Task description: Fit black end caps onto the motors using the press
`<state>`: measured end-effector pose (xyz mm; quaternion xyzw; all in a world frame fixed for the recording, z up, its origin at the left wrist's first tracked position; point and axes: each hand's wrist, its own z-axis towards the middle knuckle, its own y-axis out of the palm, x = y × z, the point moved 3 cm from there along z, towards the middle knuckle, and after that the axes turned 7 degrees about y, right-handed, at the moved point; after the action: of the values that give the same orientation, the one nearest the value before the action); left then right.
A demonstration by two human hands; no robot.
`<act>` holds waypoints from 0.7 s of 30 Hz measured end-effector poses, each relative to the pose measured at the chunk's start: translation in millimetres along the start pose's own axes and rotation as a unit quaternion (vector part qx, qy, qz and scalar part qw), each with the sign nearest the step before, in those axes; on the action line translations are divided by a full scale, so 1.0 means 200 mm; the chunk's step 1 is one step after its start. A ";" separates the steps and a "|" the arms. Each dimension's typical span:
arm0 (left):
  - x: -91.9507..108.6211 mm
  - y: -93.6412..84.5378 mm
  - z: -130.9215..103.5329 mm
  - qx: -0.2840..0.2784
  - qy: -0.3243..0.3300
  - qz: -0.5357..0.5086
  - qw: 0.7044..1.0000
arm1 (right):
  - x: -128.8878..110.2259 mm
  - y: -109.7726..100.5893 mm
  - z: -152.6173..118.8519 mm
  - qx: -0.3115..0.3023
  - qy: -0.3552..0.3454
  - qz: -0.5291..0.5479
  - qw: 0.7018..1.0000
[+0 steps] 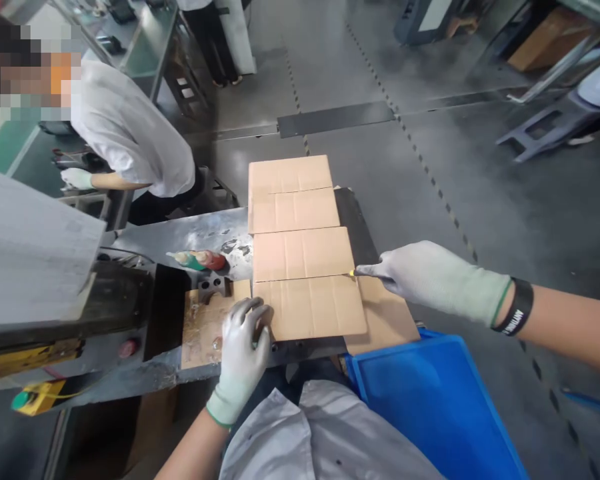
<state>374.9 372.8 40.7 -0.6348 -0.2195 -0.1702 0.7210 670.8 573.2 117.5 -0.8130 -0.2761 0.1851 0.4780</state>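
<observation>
A closed cardboard box (310, 303) lies in front of me, with a dark seam running across its top between two flaps. Behind it, a second cardboard box (293, 193) has a similar seam. My right hand (423, 273), gloved, is closed on a small yellow-tipped tool (351, 273) at the right end of the near box's seam; most of the tool is hidden by the fingers. At the near box's left edge rests my left hand (245, 350), also gloved, with bent fingers and the thumb apart, touching the cardboard without visibly gripping it.
Left of the boxes are a green bottle (189, 260), a red bottle (213, 259) and a metal block (214, 288) on a metal table (180, 233). A blue bin (420, 393) stands at my right. A co-worker in white (130, 127) sits at the far left.
</observation>
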 end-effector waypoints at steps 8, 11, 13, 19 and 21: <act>0.34 0.17 0.40 -0.135 0.122 0.084 0.980 | 0.27 0.08 -0.15 0.053 0.062 0.110 0.991; 0.37 0.22 0.52 -0.163 0.107 0.133 0.972 | 0.27 0.11 -0.09 0.154 0.054 0.298 0.940; 0.39 0.23 0.60 -0.213 0.083 0.164 0.960 | 0.18 0.14 0.02 0.199 0.033 0.426 0.882; 0.59 0.05 0.36 -0.317 0.096 0.219 0.918 | -0.10 0.27 0.46 0.121 0.015 0.632 0.765; 0.65 -0.03 0.13 -0.364 0.085 0.179 0.910 | -0.10 0.30 0.52 0.108 0.012 0.684 0.721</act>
<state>478.5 402.5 116.8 -0.8651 0.0371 -0.1593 0.4743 612.2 608.1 16.7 -0.7257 0.3825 0.4808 0.3096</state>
